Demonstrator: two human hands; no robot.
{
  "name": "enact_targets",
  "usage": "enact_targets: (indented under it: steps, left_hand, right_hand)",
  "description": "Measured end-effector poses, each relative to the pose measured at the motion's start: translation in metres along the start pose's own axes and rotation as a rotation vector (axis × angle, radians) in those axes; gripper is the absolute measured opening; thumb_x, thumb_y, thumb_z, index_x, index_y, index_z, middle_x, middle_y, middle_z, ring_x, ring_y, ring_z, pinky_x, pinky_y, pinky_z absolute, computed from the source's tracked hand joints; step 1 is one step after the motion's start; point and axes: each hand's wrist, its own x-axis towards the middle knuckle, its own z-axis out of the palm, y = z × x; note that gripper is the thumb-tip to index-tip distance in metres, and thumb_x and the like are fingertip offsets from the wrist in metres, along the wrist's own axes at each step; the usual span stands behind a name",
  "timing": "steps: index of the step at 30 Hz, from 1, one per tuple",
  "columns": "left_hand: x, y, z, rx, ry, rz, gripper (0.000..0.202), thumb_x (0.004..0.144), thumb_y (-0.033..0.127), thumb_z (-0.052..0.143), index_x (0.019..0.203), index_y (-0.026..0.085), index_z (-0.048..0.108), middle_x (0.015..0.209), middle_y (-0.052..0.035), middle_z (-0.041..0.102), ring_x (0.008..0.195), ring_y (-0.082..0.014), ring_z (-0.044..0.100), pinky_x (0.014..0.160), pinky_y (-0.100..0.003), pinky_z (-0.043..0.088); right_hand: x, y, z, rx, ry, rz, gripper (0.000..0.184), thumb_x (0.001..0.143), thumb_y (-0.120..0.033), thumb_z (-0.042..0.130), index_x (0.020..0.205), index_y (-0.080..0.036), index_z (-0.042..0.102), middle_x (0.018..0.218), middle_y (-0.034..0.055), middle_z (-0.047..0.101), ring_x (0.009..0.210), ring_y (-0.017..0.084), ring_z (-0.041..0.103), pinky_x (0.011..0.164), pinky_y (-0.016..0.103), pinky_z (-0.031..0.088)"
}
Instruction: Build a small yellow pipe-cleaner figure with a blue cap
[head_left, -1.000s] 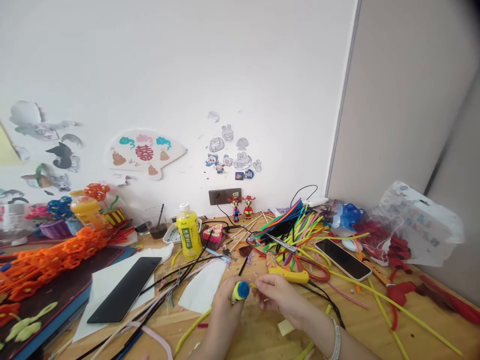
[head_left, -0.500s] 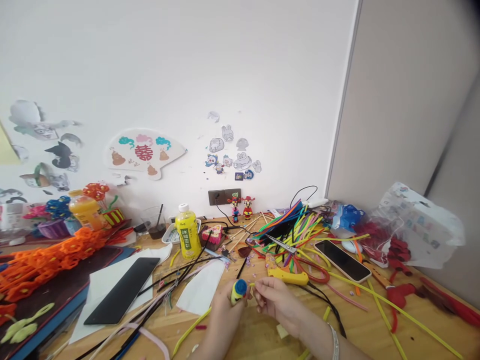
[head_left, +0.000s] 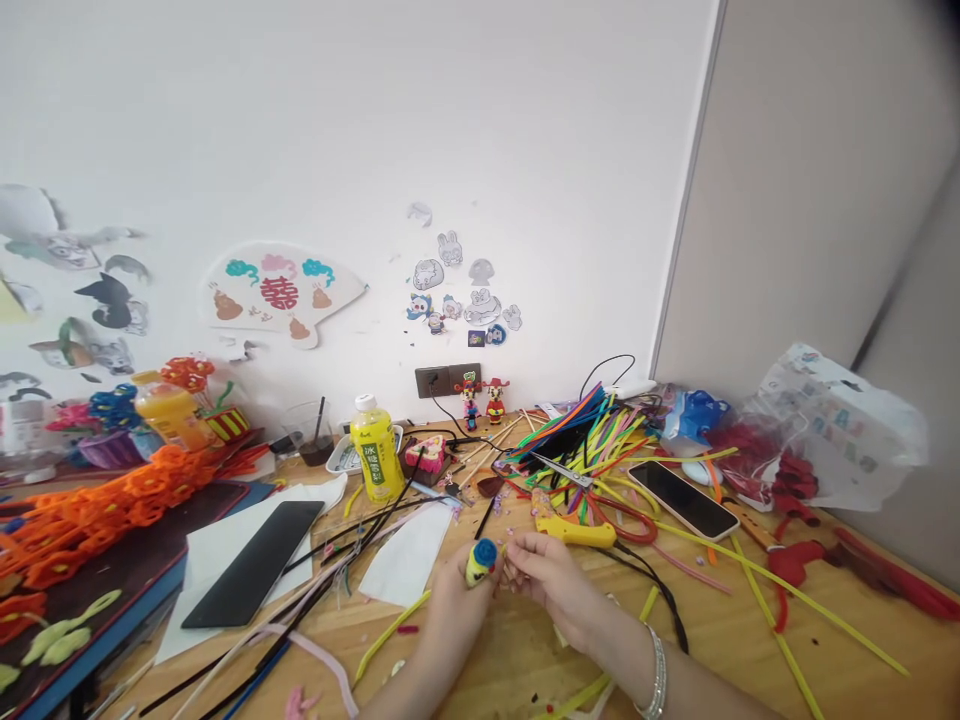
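Observation:
My left hand (head_left: 451,607) is closed around a small yellow piece with a round blue top (head_left: 484,556); it looks like a pipe-cleaner figure, and its lower part is hidden in my fingers. Close against its right side, my right hand (head_left: 551,578) has thumb and fingers pinched together. A tiny yellowish bit shows at those fingertips, too small to name. Just beyond my right hand lies a yellow hot glue gun (head_left: 576,529), with its black cord (head_left: 667,590) running down beside my wrist. Scissors with red handles (head_left: 626,520) rest behind the glue gun.
A heap of coloured pipe cleaners (head_left: 600,440) and a phone (head_left: 684,498) lie to the right. A yellow drink bottle (head_left: 377,452) stands at back left, near a long black slab (head_left: 255,565) on white paper. Two small figures (head_left: 496,402) stand by the wall.
The view has shifted slightly. Both hands stay together around the yellow and blue piece, with its blue top turned a little more toward me.

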Motion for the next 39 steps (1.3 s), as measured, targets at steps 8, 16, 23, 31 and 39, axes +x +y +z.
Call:
enact_targets:
  steps: [8, 16, 23, 31, 39]
  left_hand:
    - [-0.0002, 0.0006, -0.0016, -0.002, 0.027, -0.049, 0.019, 0.069, 0.030, 0.054, 0.054, 0.018, 0.055, 0.053, 0.0021, 0.058, 0.053, -0.0156, 0.053, 0.052, -0.024, 0.041]
    - [-0.0014, 0.0020, -0.0008, -0.002, 0.026, -0.063, 0.018, 0.068, 0.028, 0.053, 0.054, 0.018, 0.055, 0.056, 0.0012, 0.061, 0.055, -0.0163, 0.055, 0.054, -0.024, 0.042]
    - [-0.0031, -0.0011, 0.0020, -0.022, 0.027, -0.073, 0.016, 0.067, 0.029, 0.054, 0.055, 0.018, 0.056, 0.057, 0.0002, 0.062, 0.058, -0.0176, 0.056, 0.055, -0.025, 0.043]
    - [-0.0059, -0.0029, 0.0048, -0.056, 0.025, -0.097, 0.020, 0.067, 0.032, 0.054, 0.053, 0.019, 0.054, 0.052, 0.0011, 0.058, 0.057, -0.0173, 0.055, 0.052, -0.024, 0.040]
    - [-0.0035, -0.0051, 0.0076, -0.171, -0.044, -0.217, 0.030, 0.067, 0.045, 0.056, 0.055, 0.019, 0.050, 0.044, 0.0041, 0.051, 0.040, -0.0116, 0.045, 0.042, -0.022, 0.035]
  right_hand:
    - [-0.0003, -0.0022, -0.0057, -0.053, -0.046, 0.045, 0.028, 0.067, -0.044, 0.069, 0.066, -0.018, 0.059, 0.060, -0.0013, 0.052, 0.052, 0.011, 0.046, 0.054, 0.025, 0.037]
    - [0.0036, 0.0014, -0.0015, -0.158, 0.014, -0.074, 0.036, 0.062, -0.050, 0.071, 0.069, -0.016, 0.060, 0.059, -0.0021, 0.055, 0.054, 0.011, 0.047, 0.055, 0.024, 0.035]
    - [0.0053, 0.0051, -0.0032, -0.200, 0.050, -0.088, 0.037, 0.061, -0.050, 0.070, 0.066, -0.015, 0.061, 0.057, -0.0018, 0.056, 0.055, 0.011, 0.049, 0.057, 0.024, 0.038]
    - [0.0054, 0.0053, -0.0050, -0.280, 0.101, -0.138, 0.038, 0.059, -0.053, 0.070, 0.063, -0.015, 0.063, 0.058, -0.0003, 0.059, 0.057, 0.014, 0.052, 0.059, 0.027, 0.041]
    - [0.0066, 0.0051, -0.0064, -0.341, 0.080, -0.183, 0.037, 0.065, -0.052, 0.066, 0.060, -0.015, 0.060, 0.056, -0.0007, 0.057, 0.054, 0.013, 0.050, 0.056, 0.025, 0.040]
